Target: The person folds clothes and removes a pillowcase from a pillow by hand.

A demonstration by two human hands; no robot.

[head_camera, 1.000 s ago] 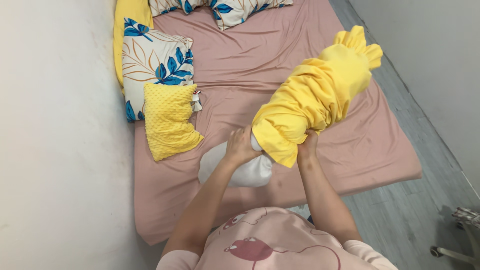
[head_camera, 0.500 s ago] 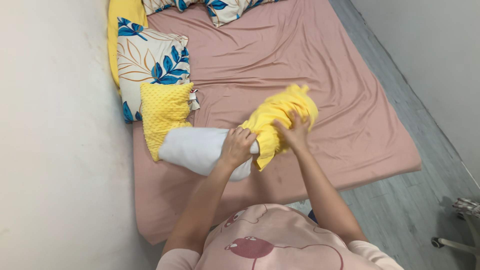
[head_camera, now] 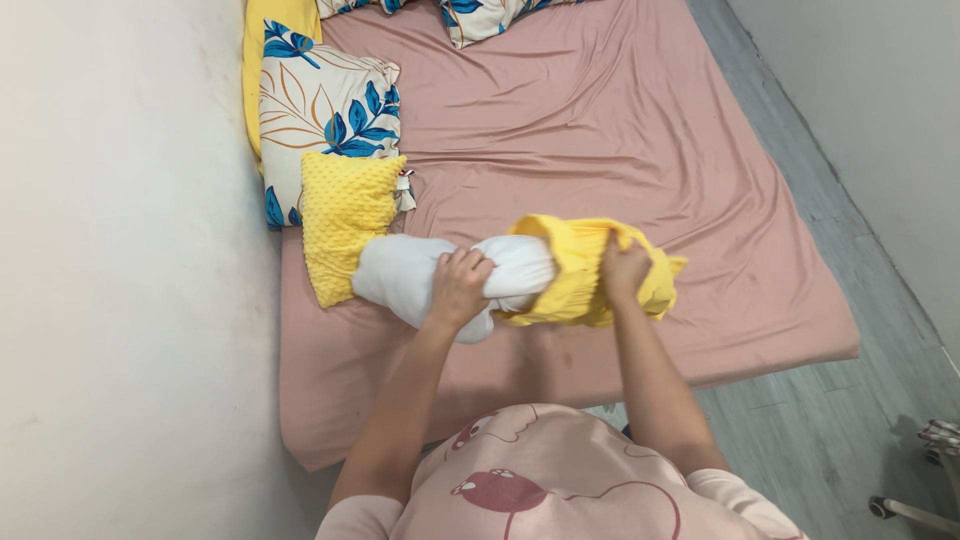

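A white pillow (head_camera: 400,272) lies across the near part of the pink mattress (head_camera: 600,130), its right end inside a bunched yellow pillowcase (head_camera: 570,275). My left hand (head_camera: 462,285) grips the bare white middle of the pillow. My right hand (head_camera: 625,270) clutches the gathered yellow fabric at the pillow's right end. The pillow's left end rests against a small yellow dotted cushion (head_camera: 342,215).
A leaf-patterned pillow (head_camera: 325,115) and a yellow pillow (head_camera: 275,30) sit along the left wall (head_camera: 120,250). More patterned pillows (head_camera: 490,15) lie at the mattress head. Grey floor (head_camera: 850,420) runs along the right side, with a chair base (head_camera: 925,480) at bottom right.
The yellow pillowcase has been pushed off toward the pillow's right end and bunched up. More white pillow now shows, and it lies lower and more level across the mattress.
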